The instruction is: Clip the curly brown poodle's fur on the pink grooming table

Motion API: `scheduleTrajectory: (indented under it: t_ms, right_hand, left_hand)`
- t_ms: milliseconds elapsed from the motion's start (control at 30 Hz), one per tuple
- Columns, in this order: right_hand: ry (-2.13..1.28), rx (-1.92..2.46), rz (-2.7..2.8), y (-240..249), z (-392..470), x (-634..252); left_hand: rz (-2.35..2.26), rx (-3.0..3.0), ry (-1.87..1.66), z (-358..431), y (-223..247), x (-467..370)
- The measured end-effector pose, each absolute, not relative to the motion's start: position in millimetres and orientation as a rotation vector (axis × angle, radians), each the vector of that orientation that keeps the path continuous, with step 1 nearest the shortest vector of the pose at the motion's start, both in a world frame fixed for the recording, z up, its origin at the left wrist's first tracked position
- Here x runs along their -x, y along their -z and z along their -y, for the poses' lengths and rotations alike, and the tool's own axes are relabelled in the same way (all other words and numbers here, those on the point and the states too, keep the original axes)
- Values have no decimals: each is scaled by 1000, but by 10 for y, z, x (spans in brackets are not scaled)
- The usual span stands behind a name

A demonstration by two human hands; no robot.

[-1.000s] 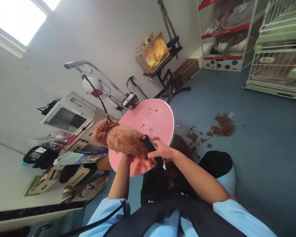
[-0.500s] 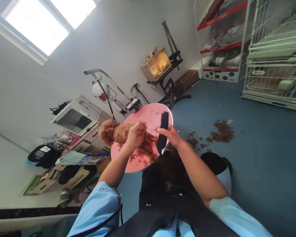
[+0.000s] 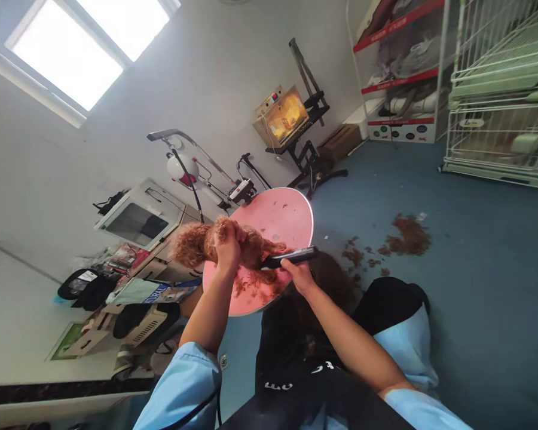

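Note:
A curly brown dog (image 3: 189,245) is on a round pink table (image 3: 291,215), its fluffy head toward the left. My left hand (image 3: 228,246) is closed on a furry part of the dog, perhaps a leg, raised over its body. In my right hand (image 3: 298,275) are black clippers (image 3: 296,257), lying nearly level, their left end against the fur at the dog's rear. Loose brown hair (image 3: 255,286) is scattered over the near part of the tabletop.
Behind the table stand a lamp-like white device (image 3: 182,168) and a metal arm. Brown hair (image 3: 407,235) lies on the blue floor to the right. A wire cage (image 3: 502,131) is at the far right, a white cabinet (image 3: 138,218) at the left.
My left hand has moved left and now grips a raised furry part. The clippers have tipped from upright to nearly level and come down against the dog's rear.

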State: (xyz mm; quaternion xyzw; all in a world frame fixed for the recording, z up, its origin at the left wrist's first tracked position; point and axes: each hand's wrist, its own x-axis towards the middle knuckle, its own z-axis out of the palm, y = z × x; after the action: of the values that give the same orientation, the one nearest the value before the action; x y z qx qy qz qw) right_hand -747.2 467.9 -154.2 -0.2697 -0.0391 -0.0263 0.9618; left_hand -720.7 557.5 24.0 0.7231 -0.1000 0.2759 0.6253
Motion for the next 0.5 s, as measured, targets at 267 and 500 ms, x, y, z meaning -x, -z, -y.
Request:
scheduleTrajectory:
  t_ms: [267, 500]
  right_hand:
    - [278, 525, 43, 1445, -4456, 7265]
    - [390, 977, 166, 1481, -4795, 7366]
  left_hand:
    - [217, -1584, -607, -5659, -254, 7318]
    - [240, -1562, -584, -5652, -244, 7386]
